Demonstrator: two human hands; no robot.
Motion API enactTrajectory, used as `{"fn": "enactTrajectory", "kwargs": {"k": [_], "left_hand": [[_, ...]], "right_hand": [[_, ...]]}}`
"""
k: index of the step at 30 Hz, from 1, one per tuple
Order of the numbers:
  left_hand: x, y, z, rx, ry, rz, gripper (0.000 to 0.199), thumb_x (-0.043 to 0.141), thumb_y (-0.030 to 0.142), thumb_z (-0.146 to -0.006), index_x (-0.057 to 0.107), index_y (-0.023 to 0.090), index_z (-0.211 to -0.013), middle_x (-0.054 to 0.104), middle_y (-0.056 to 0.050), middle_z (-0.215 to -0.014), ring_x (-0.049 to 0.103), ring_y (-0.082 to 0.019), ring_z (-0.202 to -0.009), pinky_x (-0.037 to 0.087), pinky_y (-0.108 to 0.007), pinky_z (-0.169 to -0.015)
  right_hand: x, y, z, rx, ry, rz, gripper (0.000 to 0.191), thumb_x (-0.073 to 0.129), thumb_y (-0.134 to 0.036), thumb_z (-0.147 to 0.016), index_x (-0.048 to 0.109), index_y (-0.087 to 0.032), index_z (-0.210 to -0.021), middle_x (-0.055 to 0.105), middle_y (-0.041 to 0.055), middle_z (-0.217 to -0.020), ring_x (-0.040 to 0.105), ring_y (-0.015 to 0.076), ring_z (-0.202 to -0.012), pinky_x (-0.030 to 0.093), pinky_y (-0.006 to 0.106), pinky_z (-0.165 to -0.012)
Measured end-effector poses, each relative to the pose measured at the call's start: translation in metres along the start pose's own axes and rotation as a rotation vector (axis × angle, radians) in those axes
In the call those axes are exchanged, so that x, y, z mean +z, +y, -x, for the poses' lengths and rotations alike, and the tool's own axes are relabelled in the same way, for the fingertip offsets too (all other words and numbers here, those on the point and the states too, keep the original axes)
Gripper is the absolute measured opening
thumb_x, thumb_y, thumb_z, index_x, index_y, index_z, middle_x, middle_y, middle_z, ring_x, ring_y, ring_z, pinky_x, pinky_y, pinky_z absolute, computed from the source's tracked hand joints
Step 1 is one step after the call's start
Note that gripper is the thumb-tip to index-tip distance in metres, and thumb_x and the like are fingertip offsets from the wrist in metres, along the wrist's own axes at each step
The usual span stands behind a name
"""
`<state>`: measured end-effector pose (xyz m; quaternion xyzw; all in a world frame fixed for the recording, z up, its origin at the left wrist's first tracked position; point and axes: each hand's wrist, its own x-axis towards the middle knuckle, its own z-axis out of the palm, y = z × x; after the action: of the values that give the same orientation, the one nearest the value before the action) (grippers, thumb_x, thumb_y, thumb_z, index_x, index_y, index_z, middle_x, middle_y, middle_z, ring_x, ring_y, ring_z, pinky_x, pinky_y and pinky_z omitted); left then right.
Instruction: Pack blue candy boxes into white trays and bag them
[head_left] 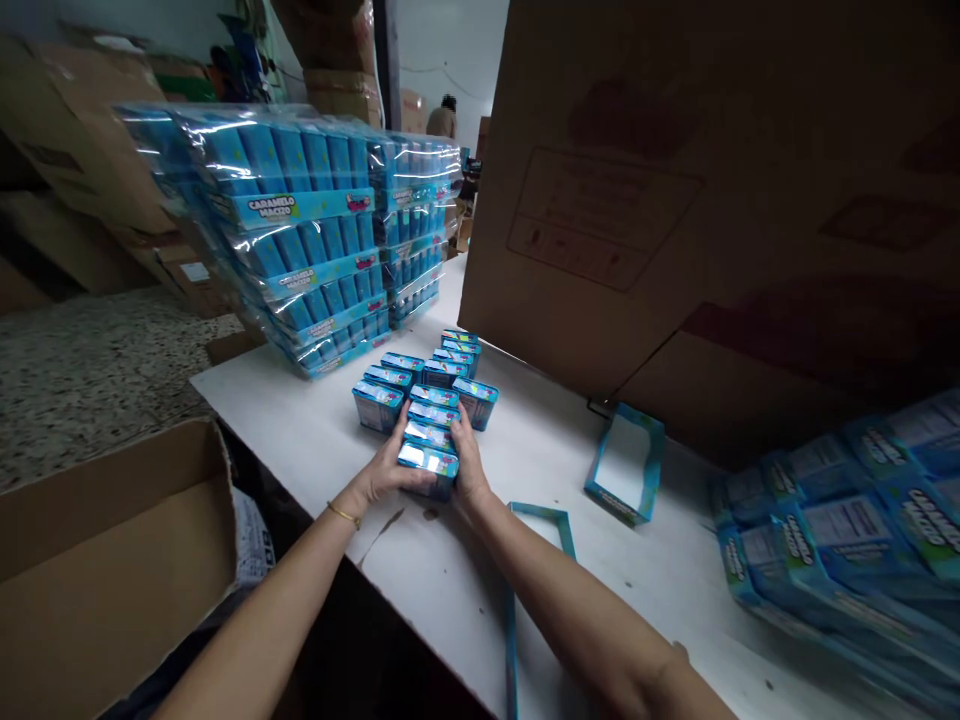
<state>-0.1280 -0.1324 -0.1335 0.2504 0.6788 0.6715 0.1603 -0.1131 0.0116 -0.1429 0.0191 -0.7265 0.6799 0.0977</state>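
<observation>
Between my two hands stands a row of several small blue candy boxes (pixel 429 433), upright and pressed together on the white table. My left hand (pixel 388 468) grips the row's left side, its thumb across the front of the nearest box. Along the right side, the fingers of my right hand (pixel 469 462) press against the row. More boxes of the same kind stand around it: a small group (pixel 379 398) to the left, a single box (pixel 478 403) at the right, and others (pixel 454 358) behind.
Shrink-wrapped stacks of blue display trays (pixel 300 245) stand at the back left. Two shallow blue trays, one (pixel 628 460) farther right, one (pixel 512 640) under my right forearm, lie on the table (pixel 555 430). A big carton (pixel 637 150), wrapped packs (pixel 847 530) and an open carton (pixel 120 560) flank me.
</observation>
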Motion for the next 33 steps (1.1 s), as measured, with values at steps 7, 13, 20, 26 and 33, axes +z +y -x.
{"fn": "enactTrajectory", "kwargs": {"k": [7, 13, 20, 26, 33], "left_hand": [[0.068, 0.043, 0.046, 0.049, 0.188, -0.004, 0.109, 0.072, 0.033, -0.06, -0.001, 0.023, -0.14, 0.021, -0.013, -0.144, 0.032, -0.029, -0.126, 0.03, -0.045, -0.103], [0.157, 0.085, 0.072, 0.199, 0.136, -0.187, 0.121, 0.079, 0.033, -0.048, 0.0, 0.024, -0.14, 0.01, -0.011, -0.147, 0.016, -0.03, -0.133, 0.023, -0.044, -0.107], [0.197, 0.062, 0.075, 0.148, 0.082, -0.182, 0.114, 0.076, 0.034, -0.054, 0.002, 0.023, -0.14, 0.012, -0.013, -0.146, 0.016, -0.029, -0.132, 0.021, -0.045, -0.107], [0.204, 0.054, 0.077, 0.138, 0.107, -0.212, 0.113, 0.076, 0.036, -0.055, 0.002, 0.022, -0.14, 0.013, -0.013, -0.145, 0.016, -0.029, -0.133, 0.02, -0.044, -0.107], [0.207, 0.045, 0.075, 0.15, 0.111, -0.27, 0.115, 0.075, 0.038, -0.054, 0.0, 0.022, -0.14, 0.007, -0.014, -0.146, 0.01, -0.03, -0.134, 0.018, -0.047, -0.108]], "right_hand": [[-0.029, -0.057, 0.054, 0.01, 0.044, -0.457, 0.049, 0.035, -0.043, -0.089, 0.032, -0.022, -0.133, 0.046, 0.0014, -0.129, 0.042, 0.0185, -0.118, 0.035, 0.035, -0.1], [-0.095, -0.102, 0.139, 0.032, 0.254, -0.571, 0.049, 0.047, -0.042, -0.084, 0.039, -0.025, -0.129, 0.048, -0.0001, -0.127, 0.044, 0.0195, -0.117, 0.035, 0.035, -0.099], [-0.126, -0.074, 0.166, 0.089, 0.336, -0.605, 0.051, 0.049, -0.042, -0.082, 0.04, -0.021, -0.128, 0.053, 0.003, -0.122, 0.049, 0.0195, -0.112, 0.039, 0.035, -0.095], [-0.135, -0.061, 0.166, 0.1, 0.323, -0.593, 0.048, 0.049, -0.041, -0.083, 0.041, -0.021, -0.126, 0.051, 0.0025, -0.124, 0.048, 0.0188, -0.113, 0.036, 0.034, -0.098], [-0.145, -0.049, 0.163, 0.12, 0.276, -0.451, 0.053, 0.05, -0.043, -0.081, 0.038, -0.024, -0.129, 0.049, 0.0035, -0.126, 0.047, 0.0219, -0.114, 0.036, 0.039, -0.098]]}}
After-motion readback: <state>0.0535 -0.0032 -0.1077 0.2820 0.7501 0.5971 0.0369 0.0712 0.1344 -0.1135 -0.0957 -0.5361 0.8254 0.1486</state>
